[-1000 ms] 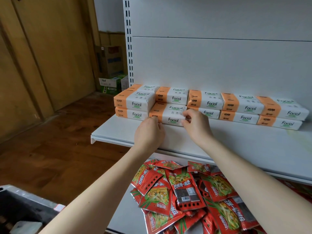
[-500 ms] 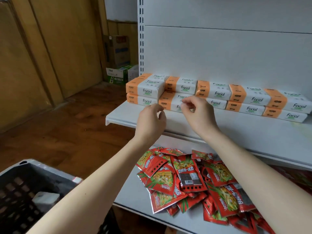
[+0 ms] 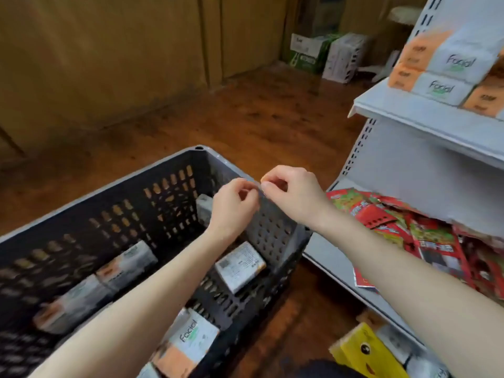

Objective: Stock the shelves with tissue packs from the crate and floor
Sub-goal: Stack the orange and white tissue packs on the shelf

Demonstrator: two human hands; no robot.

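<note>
A dark plastic crate (image 3: 174,159) stands on the floor at lower left. Several white-and-orange tissue packs lie in it, among them one face-up (image 3: 191,339), one showing its back label (image 3: 240,264) and one by the left wall (image 3: 128,261). My left hand (image 3: 234,205) and my right hand (image 3: 291,192) hover close together over the crate's right rim, fingers loosely curled and holding nothing. More stacked tissue packs (image 3: 441,88) sit on the white shelf (image 3: 409,124) at upper right.
Red snack packets (image 3: 425,236) are piled on the lower shelf to the right of the crate. A yellow package (image 3: 365,353) lies low by the shelf base. Cardboard boxes (image 3: 308,53) stand against the far wall across the brown wooden floor.
Both hands have left the tissue pack on the shelf and come down to the left over the crate. The view has swung from the shelf towards the crate.
</note>
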